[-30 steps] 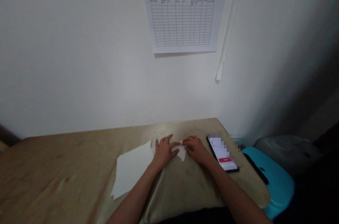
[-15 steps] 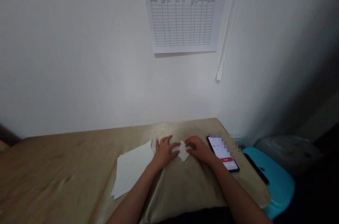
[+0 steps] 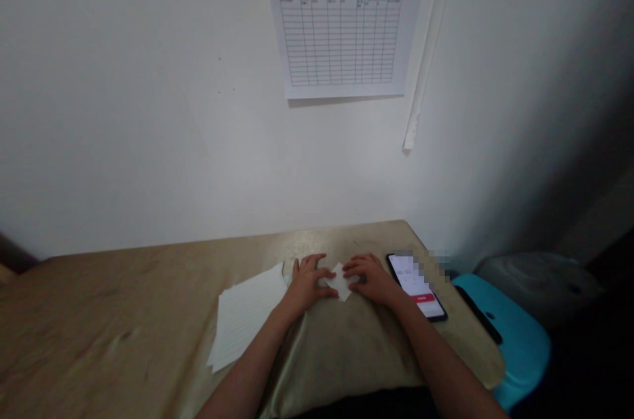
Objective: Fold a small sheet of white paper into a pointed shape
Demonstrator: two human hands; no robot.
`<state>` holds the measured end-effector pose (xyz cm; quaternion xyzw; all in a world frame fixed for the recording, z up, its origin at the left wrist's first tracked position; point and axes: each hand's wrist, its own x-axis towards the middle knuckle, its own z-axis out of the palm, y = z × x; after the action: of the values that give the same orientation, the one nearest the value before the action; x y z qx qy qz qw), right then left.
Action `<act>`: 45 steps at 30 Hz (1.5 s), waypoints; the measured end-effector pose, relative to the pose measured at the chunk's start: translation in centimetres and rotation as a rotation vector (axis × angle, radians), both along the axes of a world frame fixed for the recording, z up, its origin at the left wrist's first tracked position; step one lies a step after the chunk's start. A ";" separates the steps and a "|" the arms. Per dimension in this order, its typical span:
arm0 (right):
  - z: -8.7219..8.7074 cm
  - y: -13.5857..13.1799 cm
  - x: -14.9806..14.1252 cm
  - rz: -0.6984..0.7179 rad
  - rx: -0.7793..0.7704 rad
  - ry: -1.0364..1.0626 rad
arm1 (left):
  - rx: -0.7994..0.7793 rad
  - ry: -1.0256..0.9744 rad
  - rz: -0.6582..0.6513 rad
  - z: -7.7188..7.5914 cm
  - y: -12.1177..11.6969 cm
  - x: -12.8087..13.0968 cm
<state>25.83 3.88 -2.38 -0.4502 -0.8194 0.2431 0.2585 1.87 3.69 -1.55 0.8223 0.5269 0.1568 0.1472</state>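
- Through the head camera I see a small piece of white paper [image 3: 343, 287] lying on a brown-covered table [image 3: 356, 346], between two bare hands near the wall [image 3: 148, 108]. Its outline is roughly a diamond, one corner pointing towards the wearer.
- The left hand [image 3: 303, 290] has its fingers spread, thumb and forefinger apart at the paper's left edge. I cannot tell whether they press it or only rest there.
- The right hand [image 3: 375, 279] is loosely curled, its fingertips and thumb at the paper's right side. I cannot make out how firmly they hold.
- Lined sheets [image 3: 247, 320] lie in an uneven stack beside the left forearm. A phone [image 3: 421, 308] with a lit screen lies beyond the right hand, near the table's right edge.
- A printed grid [image 3: 344, 36] hangs on the wall; a turquoise object [image 3: 520, 333] sits beside the table's right end.
- The likeliest trouble, as I judge it, is the paper skewing or creasing if the two hands press or pull unevenly. Something so light could also slide if both let go.
- The cover has wrinkles, so pressing over one might leave a crooked crease. A careless sweep of the left forearm could scatter the sheets.
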 end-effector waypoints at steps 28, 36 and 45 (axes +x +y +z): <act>-0.1 0.3 0.2 0.054 -0.012 0.017 | 0.103 -0.018 -0.073 -0.2 0.1 0.0; -0.1 0.3 0.2 0.051 -0.027 0.034 | 0.125 -0.036 -0.066 -0.4 -0.1 0.6; -0.2 0.1 0.1 0.016 -0.024 0.106 | 0.103 -0.155 0.018 -1.0 0.3 0.9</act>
<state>25.97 3.98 -2.62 -0.4333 -0.8050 0.2783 0.2945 2.75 3.94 -2.54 0.8094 0.5124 0.2483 0.1437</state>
